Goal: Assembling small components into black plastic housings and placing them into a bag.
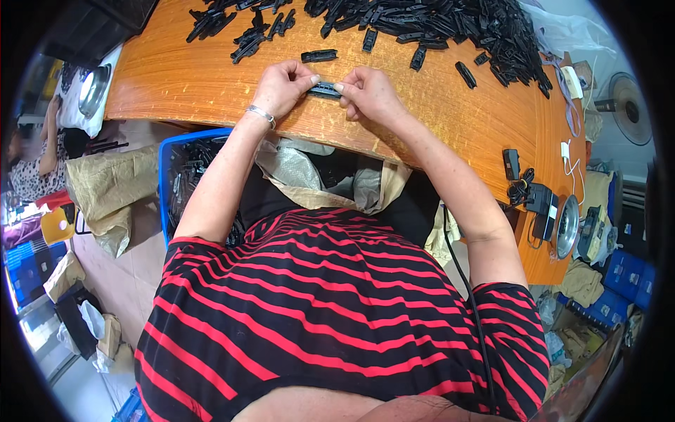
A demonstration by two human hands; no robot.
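Between my two hands, just above the near edge of the wooden table [422, 105], is a slim black plastic part [323, 89] with a ribbed, slotted face. My left hand [283, 86] pinches its left end between thumb and fingers. At its right end my right hand [371, 95] grips with thumb and forefinger, the other fingers curled under. A similar loose black part [319, 55] lies just beyond my left hand. Several more single pieces, among them one short part [369, 40], are scattered beyond my right hand.
A large heap of black parts [450, 24] covers the far right of the table, with smaller clusters [249, 42] far left. A blue crate [166, 176] of parts stands left of my lap; an open sack [309, 188] hangs below the edge. Adapters [541, 202] lie right. Another person [48, 148] sits far left.
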